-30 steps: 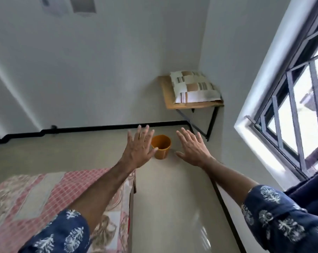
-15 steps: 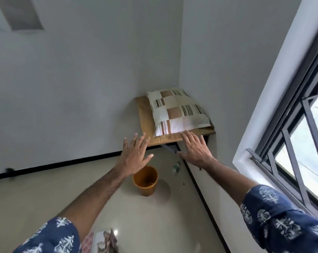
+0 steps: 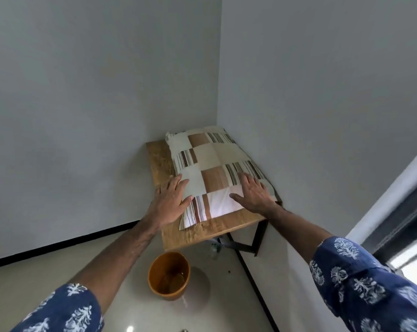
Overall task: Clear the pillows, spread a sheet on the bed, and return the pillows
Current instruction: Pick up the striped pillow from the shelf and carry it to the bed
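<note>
Pillow (image 3: 217,173) retrieval from a wall-mounted wooden shelf (image 3: 202,232) in the room corner, head view. The patchwork pillow, in cream, brown and striped panels, lies flat on the shelf with its far end toward the corner. The left hand (image 3: 170,203) sits at the pillow's near left edge, fingers straight and spread, thumb laid on the fabric; the right hand (image 3: 253,194) rests on the near right part, fingers likewise extended. Neither hand has closed on anything; whether the left fingertips touch the pillow or the shelf beside it cannot be told from this angle. An orange bucket (image 3: 169,276) stands on the floor below the shelf's front edge. The bed is out of view, so the sheet's state cannot be confirmed; the reach suggests the step in hand is returning the pillows. The next move calls for curling both hands round the pillow's sides and lifting it clear without dropping it toward the bucket.
</note>
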Demonstrator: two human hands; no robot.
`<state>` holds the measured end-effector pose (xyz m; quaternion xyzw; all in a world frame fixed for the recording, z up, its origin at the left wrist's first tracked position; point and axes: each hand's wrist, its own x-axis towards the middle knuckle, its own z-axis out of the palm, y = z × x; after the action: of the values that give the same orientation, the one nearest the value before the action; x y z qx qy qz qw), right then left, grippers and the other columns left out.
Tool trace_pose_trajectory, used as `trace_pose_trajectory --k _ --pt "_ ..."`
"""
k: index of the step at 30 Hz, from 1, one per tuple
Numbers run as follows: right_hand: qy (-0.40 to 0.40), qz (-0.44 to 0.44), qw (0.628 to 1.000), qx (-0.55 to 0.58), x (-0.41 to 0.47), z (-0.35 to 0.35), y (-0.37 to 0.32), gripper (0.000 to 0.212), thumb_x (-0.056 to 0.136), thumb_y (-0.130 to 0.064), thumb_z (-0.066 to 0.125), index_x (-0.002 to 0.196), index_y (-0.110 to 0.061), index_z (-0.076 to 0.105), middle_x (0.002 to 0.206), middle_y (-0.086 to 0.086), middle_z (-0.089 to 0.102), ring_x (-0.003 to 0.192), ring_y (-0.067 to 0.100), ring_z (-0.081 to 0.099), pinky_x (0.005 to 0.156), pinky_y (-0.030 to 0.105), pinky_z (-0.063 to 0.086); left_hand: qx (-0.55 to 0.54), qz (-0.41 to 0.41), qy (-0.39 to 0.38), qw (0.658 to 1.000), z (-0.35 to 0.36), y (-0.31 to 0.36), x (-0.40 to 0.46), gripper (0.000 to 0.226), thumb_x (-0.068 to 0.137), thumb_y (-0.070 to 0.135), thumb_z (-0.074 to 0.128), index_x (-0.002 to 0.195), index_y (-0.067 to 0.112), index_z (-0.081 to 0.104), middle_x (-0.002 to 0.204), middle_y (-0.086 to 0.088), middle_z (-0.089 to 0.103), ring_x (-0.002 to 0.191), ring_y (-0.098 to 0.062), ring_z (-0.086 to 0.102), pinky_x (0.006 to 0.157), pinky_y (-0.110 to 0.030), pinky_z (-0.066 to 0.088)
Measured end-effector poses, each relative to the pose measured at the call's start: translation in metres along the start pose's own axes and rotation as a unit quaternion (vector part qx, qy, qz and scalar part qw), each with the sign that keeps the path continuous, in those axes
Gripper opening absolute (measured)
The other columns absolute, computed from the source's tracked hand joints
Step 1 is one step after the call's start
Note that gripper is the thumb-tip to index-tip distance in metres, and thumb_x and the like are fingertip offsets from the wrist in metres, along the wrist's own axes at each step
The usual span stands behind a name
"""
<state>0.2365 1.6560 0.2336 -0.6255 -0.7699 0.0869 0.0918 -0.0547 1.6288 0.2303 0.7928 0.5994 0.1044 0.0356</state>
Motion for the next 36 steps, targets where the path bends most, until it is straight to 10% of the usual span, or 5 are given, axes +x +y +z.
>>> trace_pose_trajectory --k 16,21,30,36 --pt "-0.087 0.072 0.994 0.011 0.262 0.043 0.074 0.087 0.097 -0.064 0.044 0.161 -0.015 0.01 0.168 0.012 0.012 0.153 0.032 0.017 0.123 0.053 0.018 -0.106 -0.026 -0.132 0.985 0.082 -0.094 0.251 0.065 0.103 0.053 0.036 0.158 0.025 0.016 0.169 -0.003 0.006 0.156 -0.029 0.006 0.123 -0.055 0.018" --pt "-0.089 0.101 0.989 0.066 0.331 0.067 0.096 0.116 0.075 -0.095 0.017 0.16 -0.017 0.012 0.169 0.011 0.008 0.153 0.036 0.013 0.122 0.06 0.017 -0.155 -0.114 -0.156 0.969 0.116 -0.105 0.287 0.075 0.101 0.06 0.034 0.16 0.021 0.008 0.169 -0.001 0.0 0.156 -0.026 0.006 0.125 -0.051 0.017" --pt "-0.035 0.167 0.974 0.147 0.398 0.103 0.103 0.103 0.084 -0.081 0.047 0.159 -0.017 0.017 0.165 0.015 0.022 0.148 0.039 0.026 0.116 0.058 0.026 -0.194 -0.226 -0.03 0.954 0.159 -0.091 0.312 0.087 0.096 0.068 0.038 0.161 0.028 -0.004 0.168 -0.005 -0.017 0.154 -0.031 -0.014 0.124 -0.051 0.004" --pt "-0.098 0.219 0.947 0.214 0.428 0.104 0.11 0.121 0.067 -0.094 0.053 0.152 -0.009 0.036 0.151 0.018 0.045 0.137 0.037 0.044 0.113 0.05 0.037 -0.378 -0.323 0.033 0.867 0.157 -0.097 0.315 0.102 0.078 0.071 0.069 0.155 0.026 0.02 0.155 -0.001 0.04 0.141 -0.022 0.042 0.116 -0.052 0.038"
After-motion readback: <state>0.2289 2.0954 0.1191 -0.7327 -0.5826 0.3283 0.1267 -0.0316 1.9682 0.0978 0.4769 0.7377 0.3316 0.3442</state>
